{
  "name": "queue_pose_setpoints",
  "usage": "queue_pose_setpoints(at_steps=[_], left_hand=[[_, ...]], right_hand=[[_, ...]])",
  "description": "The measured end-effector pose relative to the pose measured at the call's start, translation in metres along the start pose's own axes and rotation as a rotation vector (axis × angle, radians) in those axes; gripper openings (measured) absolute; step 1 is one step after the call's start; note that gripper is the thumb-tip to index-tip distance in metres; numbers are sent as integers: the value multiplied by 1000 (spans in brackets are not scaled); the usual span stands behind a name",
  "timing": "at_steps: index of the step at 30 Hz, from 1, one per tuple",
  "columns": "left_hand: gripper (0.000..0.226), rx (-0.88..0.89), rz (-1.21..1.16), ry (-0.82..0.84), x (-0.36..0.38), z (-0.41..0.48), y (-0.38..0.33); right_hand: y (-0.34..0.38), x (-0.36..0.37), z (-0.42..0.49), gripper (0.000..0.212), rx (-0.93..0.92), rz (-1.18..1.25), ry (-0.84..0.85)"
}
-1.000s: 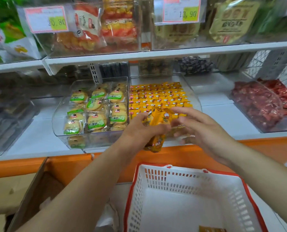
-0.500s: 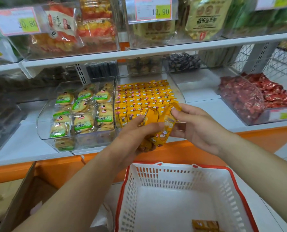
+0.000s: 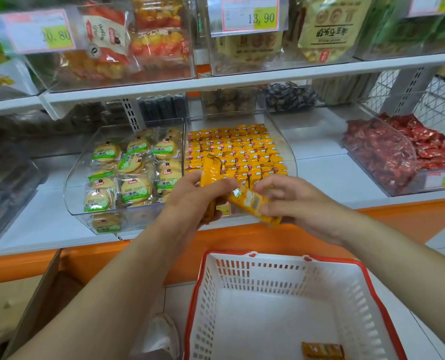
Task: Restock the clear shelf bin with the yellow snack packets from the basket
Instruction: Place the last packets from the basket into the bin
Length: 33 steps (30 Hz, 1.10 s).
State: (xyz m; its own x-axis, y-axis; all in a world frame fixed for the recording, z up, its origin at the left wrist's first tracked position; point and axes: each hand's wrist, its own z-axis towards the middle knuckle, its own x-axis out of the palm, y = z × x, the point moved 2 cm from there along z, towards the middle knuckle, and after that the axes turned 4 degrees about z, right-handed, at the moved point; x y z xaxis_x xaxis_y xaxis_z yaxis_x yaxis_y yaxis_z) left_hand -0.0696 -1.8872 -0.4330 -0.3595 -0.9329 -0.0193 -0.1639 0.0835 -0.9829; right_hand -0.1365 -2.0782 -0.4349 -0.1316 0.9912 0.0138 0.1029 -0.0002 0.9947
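Yellow packets [image 3: 250,201] between both hands [image 3: 198,196]

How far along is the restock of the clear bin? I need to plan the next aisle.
Mostly done: the clear plastic shelf bin already holds neat rows of small yellow snack packets. In hand: the left hand grips a bunch, and the right hand pulls one yellow packet from it. Left: those, plus at least one packet in the white plastic basket.
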Motion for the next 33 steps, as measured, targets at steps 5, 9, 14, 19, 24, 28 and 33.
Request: queue_pose_setpoints(at_steps=[5,9,14,19,24,28,33], left_hand=[[34,30,59,74,-3,-5,-3],[21,-17,97,-27,-32,2,-9],[38,-1,143,-116,-72,8,-5],[63,8,164,-221,-90,2,-2],[51,34,92,-222,-97,0,1],[54,40,121,-235,-98,1,1],[61,29,128,-233,-96,4,3]], right_hand=[[-8,20,7,30,-67,39,-25],[0,17,10,49,-82,21,-24],[23,15,53,31,-200,-84,-340],[29,28,117,30,-279,-392,-397],[9,34,159,31,-195,-840,-255],[-7,38,168,29,-135,-991,-206],[-18,42,168,34,-117,-1112,-179]])
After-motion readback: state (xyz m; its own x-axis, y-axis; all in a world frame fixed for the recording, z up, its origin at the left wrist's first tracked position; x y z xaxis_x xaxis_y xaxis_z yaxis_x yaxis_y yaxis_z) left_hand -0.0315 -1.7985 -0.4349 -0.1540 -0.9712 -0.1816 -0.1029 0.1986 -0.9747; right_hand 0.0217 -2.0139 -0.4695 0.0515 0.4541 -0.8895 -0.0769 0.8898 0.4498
